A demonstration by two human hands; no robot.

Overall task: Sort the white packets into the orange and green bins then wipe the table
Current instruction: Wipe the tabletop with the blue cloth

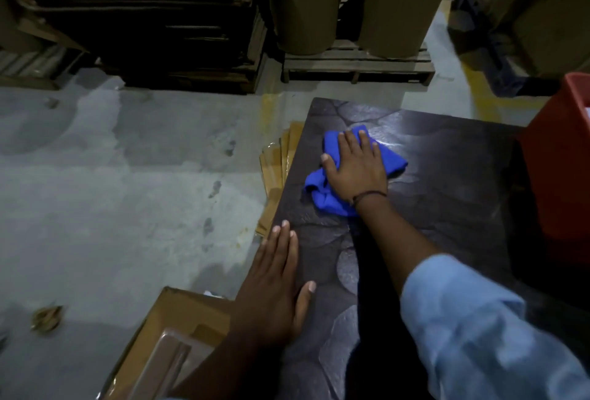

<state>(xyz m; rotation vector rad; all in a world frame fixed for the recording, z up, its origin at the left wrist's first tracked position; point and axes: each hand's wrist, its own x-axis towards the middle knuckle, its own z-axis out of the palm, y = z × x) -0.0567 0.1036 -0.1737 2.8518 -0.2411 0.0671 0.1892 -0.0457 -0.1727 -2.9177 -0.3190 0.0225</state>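
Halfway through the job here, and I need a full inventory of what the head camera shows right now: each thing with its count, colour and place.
table: one, dark patterned, centre right
cloth: one, blue, crumpled on the table
bin: one, orange-red, far right edge of view
cardboard box: one, brown, on the floor at lower left
flat cardboard sheets: several, brown, by the table's left side
paper rolls: two, brown, upright on a wooden pallet, top
stacked cardboard: one pile, brown, top left
left hand: flat on the table's left edge
right hand: pressing on the cloth
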